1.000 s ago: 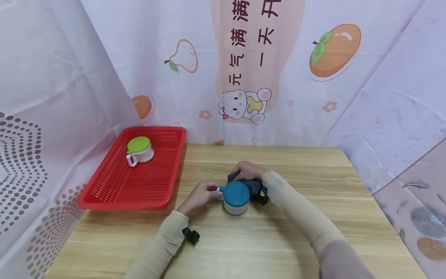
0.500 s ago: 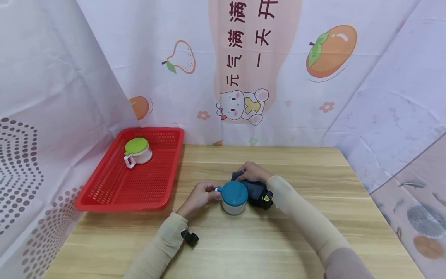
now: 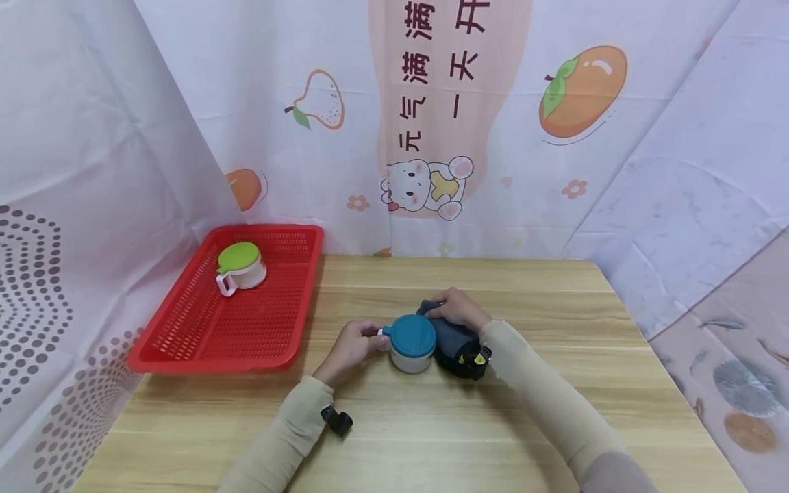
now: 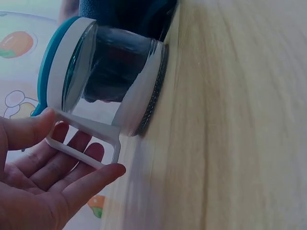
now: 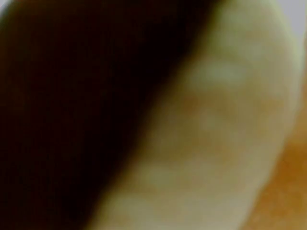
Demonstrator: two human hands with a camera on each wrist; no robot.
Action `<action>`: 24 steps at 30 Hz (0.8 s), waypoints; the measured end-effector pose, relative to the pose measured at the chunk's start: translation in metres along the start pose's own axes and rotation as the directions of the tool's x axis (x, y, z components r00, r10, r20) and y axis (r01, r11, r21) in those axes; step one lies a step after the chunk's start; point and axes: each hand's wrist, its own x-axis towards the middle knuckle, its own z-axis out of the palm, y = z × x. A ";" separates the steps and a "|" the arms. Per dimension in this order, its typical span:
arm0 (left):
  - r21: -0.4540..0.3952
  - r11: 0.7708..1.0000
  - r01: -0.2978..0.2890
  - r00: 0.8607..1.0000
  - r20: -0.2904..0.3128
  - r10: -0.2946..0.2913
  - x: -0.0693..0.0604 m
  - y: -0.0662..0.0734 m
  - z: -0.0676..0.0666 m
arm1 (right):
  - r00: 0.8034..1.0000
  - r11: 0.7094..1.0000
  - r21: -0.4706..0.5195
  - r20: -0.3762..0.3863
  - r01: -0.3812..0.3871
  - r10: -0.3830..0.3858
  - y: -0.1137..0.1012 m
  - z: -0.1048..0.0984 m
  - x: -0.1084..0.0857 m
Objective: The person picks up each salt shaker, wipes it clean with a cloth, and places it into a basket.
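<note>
A clear jar with a blue lid point(image 3: 414, 336) stands upright on the table, white stuff in its lower part. My left hand point(image 3: 353, 348) holds its white handle; in the left wrist view the fingers of the hand point(image 4: 53, 167) curl around the handle point(image 4: 86, 125) of the jar point(image 4: 120, 72). Just right of the jar my right hand point(image 3: 457, 307) grips a dark cloth point(image 3: 452, 337), which lies close against the jar's side. The right fingertips are partly hidden. A blurred dark shape and pale sleeve fill the right wrist view.
At the left stands a red basket point(image 3: 252, 362), holding a similar jar with a green lid point(image 3: 239, 257). A patterned curtain point(image 3: 345, 150) rises behind the wooden table point(image 3: 394, 438), with more curtain on both sides.
My right hand has moved a little right with the dark cloth, around the jar's right side. My left hand keeps its hold on the handle. The head view has shifted slightly.
</note>
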 end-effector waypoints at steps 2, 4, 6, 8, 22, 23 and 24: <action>0.010 1.000 -0.002 1.000 -0.013 0.002 -0.001 0.001 0.001 | 1.000 1.000 0.004 -0.018 0.002 -0.002 0.002 0.000 -0.003; 0.025 1.000 0.000 1.000 -0.026 0.000 -0.001 0.001 0.001 | 0.999 1.000 0.002 -0.033 0.000 0.000 0.004 0.001 -0.006; 0.038 0.999 -0.001 0.999 -0.035 0.003 0.000 0.001 0.002 | 0.999 1.000 0.015 -0.048 -0.014 0.015 0.005 0.001 -0.009; 0.053 0.999 -0.011 0.999 -0.044 0.014 0.000 0.001 0.003 | 0.998 0.999 0.035 -0.059 -0.035 0.037 0.006 0.002 -0.013; 0.092 0.994 -0.051 0.996 -0.064 0.057 0.001 0.001 0.004 | 0.986 0.992 0.110 -0.146 -0.067 0.083 0.009 0.008 -0.036; 0.092 0.995 -0.046 0.997 -0.062 0.052 0.002 0.001 0.004 | 0.985 0.991 0.112 -0.149 -0.069 0.086 0.009 0.008 -0.038; 0.094 0.995 -0.044 0.997 -0.062 0.050 0.002 0.001 0.004 | 0.984 0.991 0.113 -0.154 -0.068 0.085 0.009 0.009 -0.040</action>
